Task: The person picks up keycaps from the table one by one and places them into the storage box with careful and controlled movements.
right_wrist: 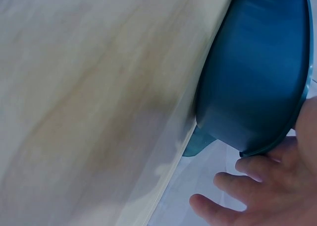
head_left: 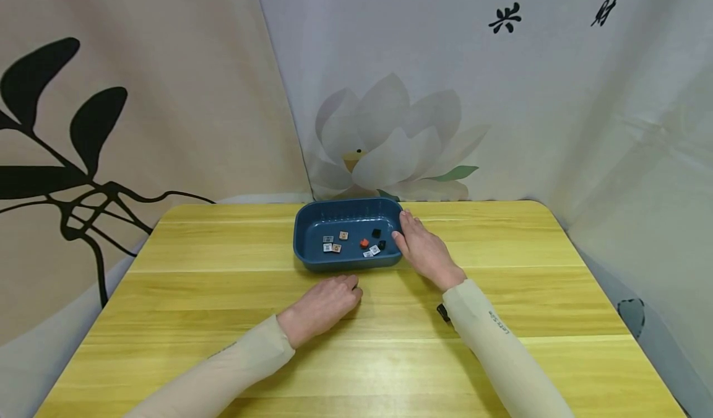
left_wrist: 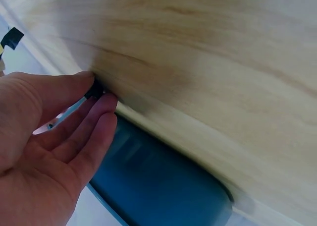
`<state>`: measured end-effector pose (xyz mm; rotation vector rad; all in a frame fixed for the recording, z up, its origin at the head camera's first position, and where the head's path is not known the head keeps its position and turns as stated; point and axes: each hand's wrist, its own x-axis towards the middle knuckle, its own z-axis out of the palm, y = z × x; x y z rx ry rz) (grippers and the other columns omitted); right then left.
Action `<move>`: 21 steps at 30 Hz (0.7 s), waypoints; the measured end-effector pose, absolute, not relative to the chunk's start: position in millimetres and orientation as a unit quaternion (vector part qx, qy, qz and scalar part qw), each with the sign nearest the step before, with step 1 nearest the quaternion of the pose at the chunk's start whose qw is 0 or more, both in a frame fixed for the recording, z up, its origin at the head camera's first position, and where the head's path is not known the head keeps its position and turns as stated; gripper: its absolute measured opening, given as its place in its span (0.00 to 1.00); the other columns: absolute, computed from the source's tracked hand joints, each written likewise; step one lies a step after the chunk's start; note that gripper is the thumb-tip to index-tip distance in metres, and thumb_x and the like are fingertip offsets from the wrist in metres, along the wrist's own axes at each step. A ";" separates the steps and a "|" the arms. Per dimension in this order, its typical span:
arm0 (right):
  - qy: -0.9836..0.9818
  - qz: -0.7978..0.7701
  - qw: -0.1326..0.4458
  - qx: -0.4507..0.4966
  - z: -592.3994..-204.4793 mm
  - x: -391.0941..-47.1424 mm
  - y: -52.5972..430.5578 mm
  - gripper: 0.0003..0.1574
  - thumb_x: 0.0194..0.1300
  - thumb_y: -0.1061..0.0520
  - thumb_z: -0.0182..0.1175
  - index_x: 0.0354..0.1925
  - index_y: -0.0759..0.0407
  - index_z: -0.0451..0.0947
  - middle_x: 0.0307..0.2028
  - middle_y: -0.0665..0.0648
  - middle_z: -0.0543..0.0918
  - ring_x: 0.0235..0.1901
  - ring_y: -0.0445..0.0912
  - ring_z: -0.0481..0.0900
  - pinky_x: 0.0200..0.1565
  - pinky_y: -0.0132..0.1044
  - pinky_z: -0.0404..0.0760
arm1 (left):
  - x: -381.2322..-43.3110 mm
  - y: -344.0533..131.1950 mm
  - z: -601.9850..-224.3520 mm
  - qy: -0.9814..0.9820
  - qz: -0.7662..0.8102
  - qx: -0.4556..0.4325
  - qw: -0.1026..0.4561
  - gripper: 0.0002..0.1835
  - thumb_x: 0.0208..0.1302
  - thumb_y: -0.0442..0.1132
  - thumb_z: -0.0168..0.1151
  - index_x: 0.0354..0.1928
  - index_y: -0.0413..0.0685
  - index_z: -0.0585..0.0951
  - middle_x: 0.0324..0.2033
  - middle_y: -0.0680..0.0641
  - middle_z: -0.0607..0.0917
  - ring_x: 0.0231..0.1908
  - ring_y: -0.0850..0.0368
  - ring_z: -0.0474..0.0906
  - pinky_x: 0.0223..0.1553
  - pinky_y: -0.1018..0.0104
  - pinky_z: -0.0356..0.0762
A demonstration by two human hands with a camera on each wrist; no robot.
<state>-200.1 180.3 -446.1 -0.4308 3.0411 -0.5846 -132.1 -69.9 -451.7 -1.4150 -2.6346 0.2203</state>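
Observation:
My left hand is over the table just in front of the tray. In the left wrist view its thumb and fingertips pinch a small black piece, mostly covered by the fingers. A dark blue rectangular tray stands near the table's back edge. Inside are several small pieces, among them a red one, a black one, a tan one and a white one. My right hand rests at the tray's right end, thumb over the rim, its other fingers fairly straight and spread.
The yellow wood-grain table has rounded back corners. Behind it hangs a pale curtain printed with a lotus, dark leaves and characters. A small black object shows under the right sleeve's cuff.

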 end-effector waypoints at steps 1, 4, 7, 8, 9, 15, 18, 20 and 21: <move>0.973 -0.187 0.008 -0.138 -446.3 -200.1 180.3 0.42 0.85 0.42 0.40 0.80 0.68 0.49 0.80 0.65 0.51 0.77 0.62 0.56 0.74 0.56 0.61 | -131.9 -70.2 -451.6 -0.876 0.075 -0.471 0.071 0.08 0.66 0.31 0.71 0.45 0.44 0.89 0.34 0.48 0.82 0.29 0.60 0.75 0.33 0.72 0.80; 0.973 -0.185 0.008 -0.139 -446.6 -200.3 180.4 0.42 0.85 0.41 0.39 0.80 0.68 0.49 0.80 0.66 0.52 0.77 0.62 0.56 0.74 0.55 0.60 | -130.8 -71.6 -450.2 -0.875 0.076 -0.472 0.074 0.08 0.66 0.31 0.71 0.46 0.44 0.89 0.34 0.48 0.82 0.30 0.60 0.74 0.34 0.73 0.80; 0.973 -0.185 0.007 -0.141 -447.0 -200.6 180.5 0.42 0.85 0.41 0.39 0.80 0.68 0.49 0.80 0.66 0.52 0.77 0.62 0.56 0.74 0.55 0.60 | -129.3 -73.2 -447.4 -0.874 0.069 -0.473 0.088 0.09 0.65 0.31 0.72 0.47 0.44 0.89 0.36 0.47 0.82 0.32 0.59 0.75 0.38 0.71 0.81; 0.973 -0.185 0.006 -0.141 -447.2 -200.6 180.6 0.42 0.85 0.41 0.39 0.80 0.68 0.49 0.80 0.66 0.52 0.77 0.62 0.56 0.74 0.55 0.60 | -128.7 -73.7 -446.0 -0.873 0.067 -0.473 0.095 0.10 0.65 0.31 0.72 0.47 0.44 0.89 0.37 0.47 0.82 0.33 0.58 0.76 0.40 0.70 0.82; 0.973 -0.185 0.006 -0.141 -447.3 -200.6 180.7 0.42 0.85 0.41 0.39 0.80 0.68 0.49 0.80 0.66 0.52 0.77 0.62 0.56 0.74 0.55 0.60 | -128.1 -74.1 -444.3 -0.873 0.063 -0.473 0.100 0.10 0.65 0.31 0.72 0.48 0.44 0.89 0.38 0.47 0.82 0.34 0.58 0.76 0.41 0.69 0.82; 0.973 -0.185 0.010 -0.137 -447.3 -200.5 180.6 0.42 0.85 0.41 0.39 0.80 0.67 0.49 0.81 0.64 0.50 0.77 0.62 0.56 0.74 0.55 0.60 | -128.0 -75.3 -432.1 -0.877 0.024 -0.464 0.124 0.13 0.63 0.30 0.73 0.50 0.44 0.88 0.43 0.47 0.83 0.40 0.56 0.79 0.49 0.66 0.83; 0.973 -0.184 0.009 -0.137 -447.0 -200.4 180.2 0.42 0.85 0.41 0.39 0.80 0.67 0.49 0.81 0.65 0.51 0.77 0.62 0.56 0.74 0.55 0.61 | -130.9 -75.9 -426.5 -0.880 -0.001 -0.455 0.137 0.14 0.64 0.29 0.72 0.51 0.43 0.88 0.45 0.47 0.83 0.42 0.55 0.80 0.50 0.65 0.83; 0.973 -0.184 0.010 -0.136 -447.0 -200.5 180.1 0.42 0.85 0.41 0.39 0.80 0.67 0.49 0.81 0.65 0.51 0.77 0.62 0.56 0.74 0.55 0.61 | -134.0 -76.5 -423.2 -0.882 -0.018 -0.448 0.144 0.14 0.64 0.29 0.72 0.52 0.43 0.87 0.46 0.46 0.84 0.44 0.55 0.81 0.53 0.63 0.83; 0.973 -0.185 0.010 -0.136 -447.1 -200.6 180.0 0.42 0.85 0.41 0.39 0.80 0.67 0.49 0.81 0.64 0.51 0.77 0.62 0.56 0.74 0.55 0.60 | -135.8 -77.1 -422.0 -0.883 -0.023 -0.445 0.149 0.14 0.64 0.29 0.72 0.52 0.43 0.87 0.46 0.46 0.84 0.45 0.55 0.81 0.54 0.62 0.83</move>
